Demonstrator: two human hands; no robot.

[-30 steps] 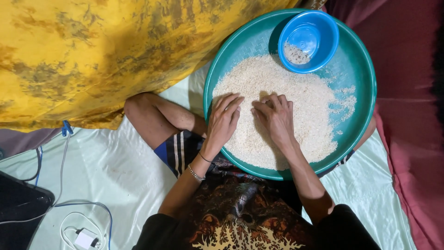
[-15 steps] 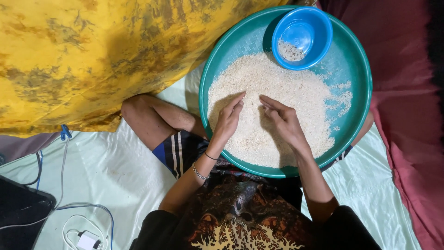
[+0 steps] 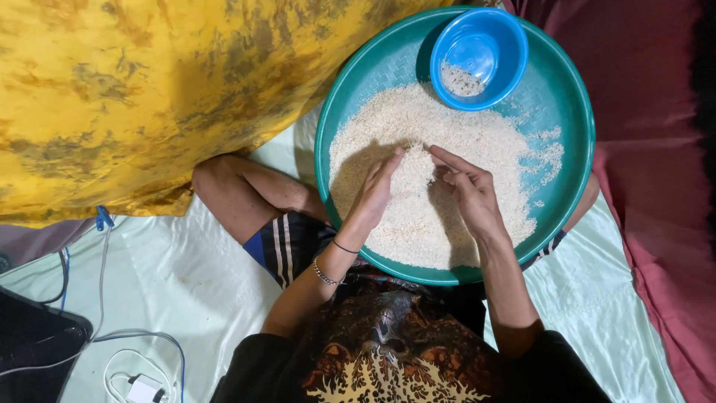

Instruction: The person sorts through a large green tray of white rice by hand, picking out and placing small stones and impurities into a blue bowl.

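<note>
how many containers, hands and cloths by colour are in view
green tray: 1
blue bowl: 1
yellow cloth: 1
dark red cloth: 1
pale green sheet: 1
hands, left hand and right hand, in the rice: 2
total: 7

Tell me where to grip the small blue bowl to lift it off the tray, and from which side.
Pinch the blue bowl by its rim on the near edge, the side facing the hands. It stands upright at the far side of the green tray, and its rim is bare all round. The right hand is probably better placed; both hands rest on the rice just below it.
</note>
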